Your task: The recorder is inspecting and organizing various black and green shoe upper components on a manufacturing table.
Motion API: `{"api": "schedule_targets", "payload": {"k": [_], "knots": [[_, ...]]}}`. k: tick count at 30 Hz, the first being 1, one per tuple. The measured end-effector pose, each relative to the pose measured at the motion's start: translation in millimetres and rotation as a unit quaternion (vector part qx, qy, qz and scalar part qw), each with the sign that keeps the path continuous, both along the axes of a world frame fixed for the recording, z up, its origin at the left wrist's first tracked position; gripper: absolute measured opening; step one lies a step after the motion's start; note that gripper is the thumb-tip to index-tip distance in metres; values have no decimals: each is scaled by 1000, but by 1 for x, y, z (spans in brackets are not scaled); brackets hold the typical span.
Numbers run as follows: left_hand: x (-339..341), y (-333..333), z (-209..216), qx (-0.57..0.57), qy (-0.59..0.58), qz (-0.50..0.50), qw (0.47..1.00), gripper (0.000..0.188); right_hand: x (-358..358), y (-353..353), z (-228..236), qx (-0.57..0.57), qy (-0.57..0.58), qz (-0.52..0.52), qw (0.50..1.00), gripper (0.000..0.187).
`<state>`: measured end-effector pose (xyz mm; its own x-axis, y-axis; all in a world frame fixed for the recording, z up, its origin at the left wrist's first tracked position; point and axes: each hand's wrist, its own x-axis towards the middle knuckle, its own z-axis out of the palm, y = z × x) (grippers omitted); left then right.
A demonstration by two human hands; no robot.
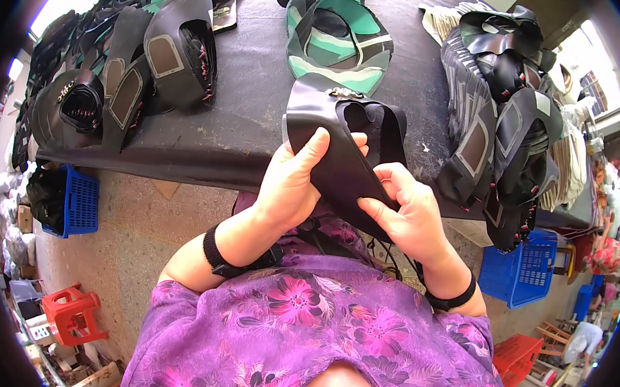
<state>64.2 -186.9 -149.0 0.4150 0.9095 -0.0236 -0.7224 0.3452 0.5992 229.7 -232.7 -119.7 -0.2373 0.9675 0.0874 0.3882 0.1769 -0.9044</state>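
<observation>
Both my hands hold a black shoe upper (340, 173) over the near edge of the table. It is tilted, with a metallic ornament at its far end and a curved opening on its right side. My left hand (289, 185) grips its left side, thumb lying on the smooth face and fingers behind. My right hand (411, 211) pinches its lower right edge between thumb and fingers. Just beyond, a pile of teal, white and black shoe uppers (372, 80) lies on the table, partly covered by the black upper's far end.
A dark-covered table (243, 71) stretches ahead. Stacks of black uppers stand at its left (164, 53) and right (469, 97). Below are a blue crate (82, 199) at left, another blue crate (520, 267) at right, and a red stool (76, 314). Other people are at far right.
</observation>
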Motion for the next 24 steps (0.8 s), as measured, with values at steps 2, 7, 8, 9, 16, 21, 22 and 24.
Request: {"api": "schedule_targets", "payload": {"k": [2, 7, 8, 9, 16, 21, 22, 24], "knots": [[-2, -1, -2, -4, 13, 6, 1000, 30, -2, -2, -5, 30, -34, 6, 999, 28], [-6, -3, -8, -38, 48, 37, 997, 24, -10, -7, -16, 53, -50, 18, 997, 30], [-8, 0, -10, -25, 68, 58, 996, 24, -10, -7, -25, 69, -50, 16, 996, 30], [-11, 3, -10, -12, 88, 78, 993, 24, -10, -8, -29, 85, -49, 13, 995, 30], [-23, 16, -11, -19, 55, -4, 998, 26, -16, -8, -25, 125, -84, 30, 988, 33], [-21, 13, -9, 4, 83, 55, 995, 24, -12, -8, -18, 137, -84, 57, 985, 37], [-24, 15, -8, 26, 89, 47, 995, 23, -10, -7, -13, 135, -64, 68, 986, 39], [-31, 21, -9, 61, 101, 34, 992, 23, 6, 1, -3, 215, -54, 33, 975, 44]]}}
